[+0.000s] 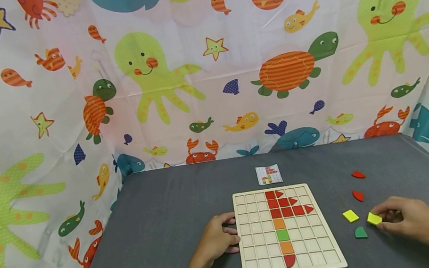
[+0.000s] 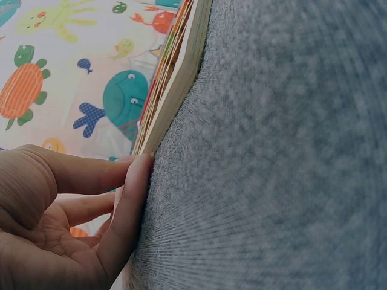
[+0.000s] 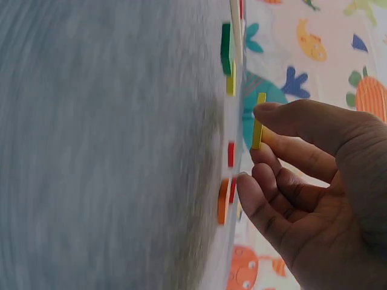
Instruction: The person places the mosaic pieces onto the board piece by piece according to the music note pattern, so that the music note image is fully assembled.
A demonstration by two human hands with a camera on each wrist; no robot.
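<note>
My right hand (image 1: 406, 217) pinches a yellow square tile (image 1: 374, 218) between thumb and finger, right of the board. In the right wrist view, that tile (image 3: 259, 121) is edge-on and off the table. My left hand (image 1: 217, 239) touches the left edge of a wooden grid board (image 1: 255, 242), its fingers loosely bent; the left wrist view shows fingertips (image 2: 142, 163) at the board's side. On the board are rows of red tiles (image 1: 286, 212) ending in triangles, above a column of orange, green (image 1: 283, 235) and orange squares with a rounded red piece (image 1: 290, 261) at the bottom.
Another yellow tile (image 1: 350, 216), a green quarter-round piece (image 1: 360, 233) and two red pieces (image 1: 358, 196) lie right of the board. An orange piece (image 3: 224, 202) shows in the right wrist view. A printed card (image 1: 269, 175) lies behind the board. Patterned curtains (image 1: 194, 70) surround the grey table.
</note>
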